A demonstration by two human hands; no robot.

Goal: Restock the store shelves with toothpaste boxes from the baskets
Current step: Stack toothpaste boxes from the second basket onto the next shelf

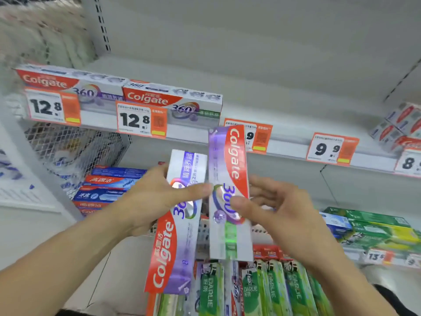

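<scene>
My left hand (157,197) grips a purple-and-white Colgate 360 box (175,242), held upright with the red logo at the bottom. My right hand (268,208) pinches a second Colgate 360 box (227,169) with a green band, upright, logo at the top. Both boxes hang in front of the upper shelf (284,124). Two more Colgate 360 boxes (173,99) lie flat on the left part of that shelf. Below my hands stand several green Darlie boxes (257,290) packed upright; the container around them is mostly hidden.
Price tags (141,119) line the shelf edge. A wire basket (73,147) hangs at the left. Blue and red boxes (107,188) are stacked on the lower left, green boxes (373,226) on the lower right, small red-white boxes (401,124) at the far right.
</scene>
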